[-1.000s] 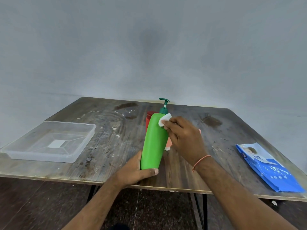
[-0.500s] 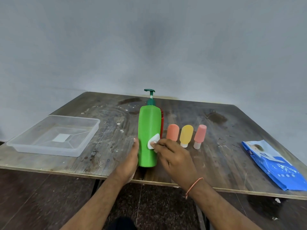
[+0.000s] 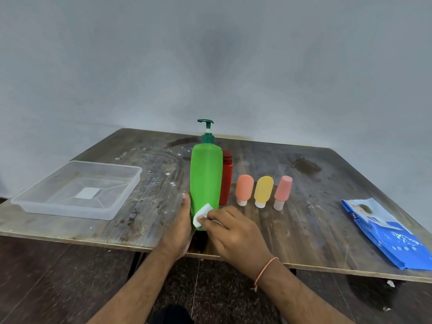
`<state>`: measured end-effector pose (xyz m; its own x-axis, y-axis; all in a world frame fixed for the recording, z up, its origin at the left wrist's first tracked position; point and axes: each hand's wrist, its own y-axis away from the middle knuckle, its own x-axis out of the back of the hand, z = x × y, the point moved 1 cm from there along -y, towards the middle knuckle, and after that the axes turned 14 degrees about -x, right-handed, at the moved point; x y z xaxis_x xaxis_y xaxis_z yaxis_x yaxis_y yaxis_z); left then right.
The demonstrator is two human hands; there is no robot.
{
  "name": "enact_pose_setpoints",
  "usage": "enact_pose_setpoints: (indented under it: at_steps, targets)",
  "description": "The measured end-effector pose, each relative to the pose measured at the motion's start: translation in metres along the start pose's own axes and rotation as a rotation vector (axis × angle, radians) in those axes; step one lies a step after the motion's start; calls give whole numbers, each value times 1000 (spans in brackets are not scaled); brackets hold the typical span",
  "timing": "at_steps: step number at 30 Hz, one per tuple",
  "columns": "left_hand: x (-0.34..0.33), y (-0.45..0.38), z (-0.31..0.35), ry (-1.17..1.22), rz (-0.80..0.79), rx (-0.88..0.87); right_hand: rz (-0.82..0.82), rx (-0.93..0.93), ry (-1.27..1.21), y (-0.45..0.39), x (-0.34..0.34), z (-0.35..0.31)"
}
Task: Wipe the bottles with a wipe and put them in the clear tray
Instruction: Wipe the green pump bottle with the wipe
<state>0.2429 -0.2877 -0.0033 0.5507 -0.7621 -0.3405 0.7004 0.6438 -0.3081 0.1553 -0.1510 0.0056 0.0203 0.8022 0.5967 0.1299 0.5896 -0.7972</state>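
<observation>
Where the wooden table (image 3: 304, 220) reaches farthest left, the clear tray (image 3: 77, 189) sits with nothing inside but a white label on its floor. Beside it stands the green pump bottle (image 3: 205, 174), upright near the front edge. The left hand (image 3: 181, 226) rests flat against the bottle's lower left side, fingers straight. The right hand (image 3: 230, 232) pinches a folded white wipe (image 3: 203, 215) against the bottle's lower front. Just behind the green bottle stands a red bottle (image 3: 227, 181), then three small bottles in a row: orange (image 3: 244, 189), yellow (image 3: 263, 191), pink (image 3: 282, 191). A blue wipes packet (image 3: 385, 232) lies far right.
</observation>
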Motion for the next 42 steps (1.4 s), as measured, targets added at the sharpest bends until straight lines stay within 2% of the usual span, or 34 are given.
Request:
enact_pose_setpoints:
  at_steps: [6, 9, 15, 18, 22, 29, 33, 42]
  targets:
    - [2, 4, -2, 14, -34, -94, 9, -7, 49, -25, -5, -11]
    - [4, 3, -1, 18, -7, -85, -60, 40, 49, -17, -8, -10]
    - [6, -2, -3, -57, -77, -44, -135, 77, 3, -4, -10, -5]
    - [8, -6, -8, -46, -34, -42, -162, 93, -10, 5, -12, 2]
    - [11, -11, -12, -4, 109, -37, -232, 69, -7, 17, -17, 18]
    - [9, -15, -11, 77, 152, -43, -151, -203, -173, 20, -16, 35]
    - [16, -21, -16, 72, 142, -24, -180, -298, -230, 21, -18, 41]
    - [45, -60, 2, -230, 12, -4, -266, -527, -344, 20, -22, 51]
